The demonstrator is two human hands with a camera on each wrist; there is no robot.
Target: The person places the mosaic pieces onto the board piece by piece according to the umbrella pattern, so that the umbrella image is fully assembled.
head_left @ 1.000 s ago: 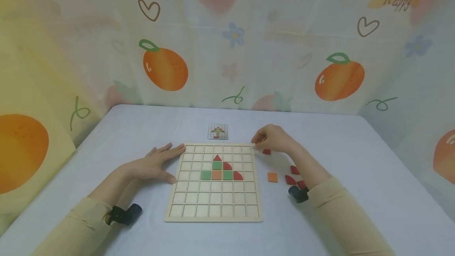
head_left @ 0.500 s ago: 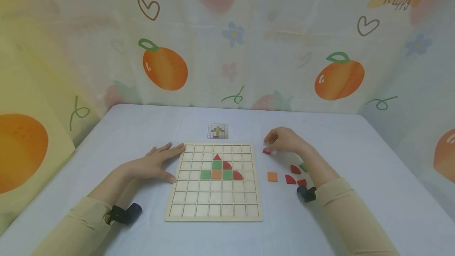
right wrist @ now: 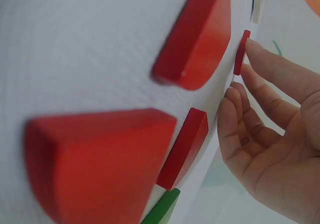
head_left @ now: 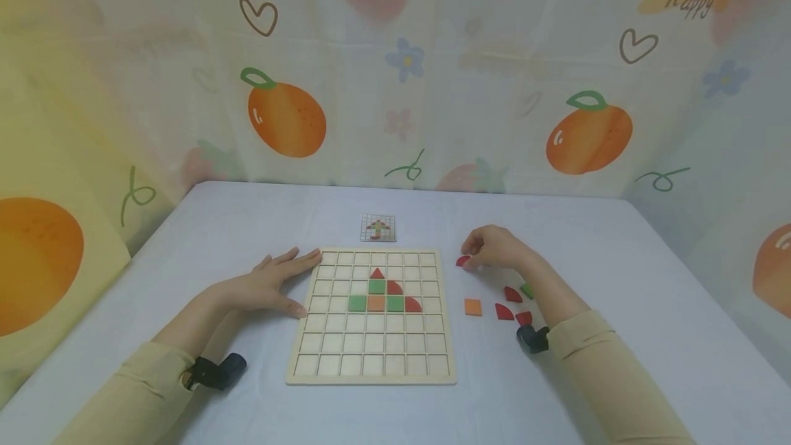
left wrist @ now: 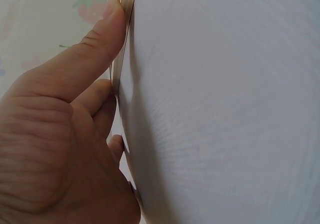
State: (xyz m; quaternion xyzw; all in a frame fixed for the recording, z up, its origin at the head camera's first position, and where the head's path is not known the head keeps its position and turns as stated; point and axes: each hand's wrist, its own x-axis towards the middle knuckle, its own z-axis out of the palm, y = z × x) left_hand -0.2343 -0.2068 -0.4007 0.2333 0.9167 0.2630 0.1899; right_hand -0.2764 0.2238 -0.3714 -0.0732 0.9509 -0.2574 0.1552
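Observation:
My left hand [head_left: 267,287] lies with fingers spread along the left rim of a wooden grid board [head_left: 363,365]; fingertips and thumb touch that rim. In the left wrist view the thumb of the left hand [left wrist: 65,129] presses the board's edge. Right of the board's upper corner, my right hand [head_left: 499,247] pinches a red quarter-circle block [head_left: 461,261] lying on the table. The right wrist view has this block [right wrist: 242,54] between thumb and index finger, the other fingers of the right hand [right wrist: 280,134] curled. Set in the board are a red triangle [head_left: 377,273], green squares [head_left: 357,303], an orange square [head_left: 375,303] and red quarter-circles [head_left: 413,305].
A small pattern card [head_left: 378,228] lies behind the board. To its right are a loose orange square [head_left: 472,307], several red quarter-circle blocks [head_left: 504,312] and a green block [head_left: 526,290], partly behind the right forearm. A printed curtain [head_left: 408,122] hangs behind the table.
My right hand has moved right and slightly down from the board's upper right corner to the red quarter-circle block, and now pinches it. The left hand stays in place.

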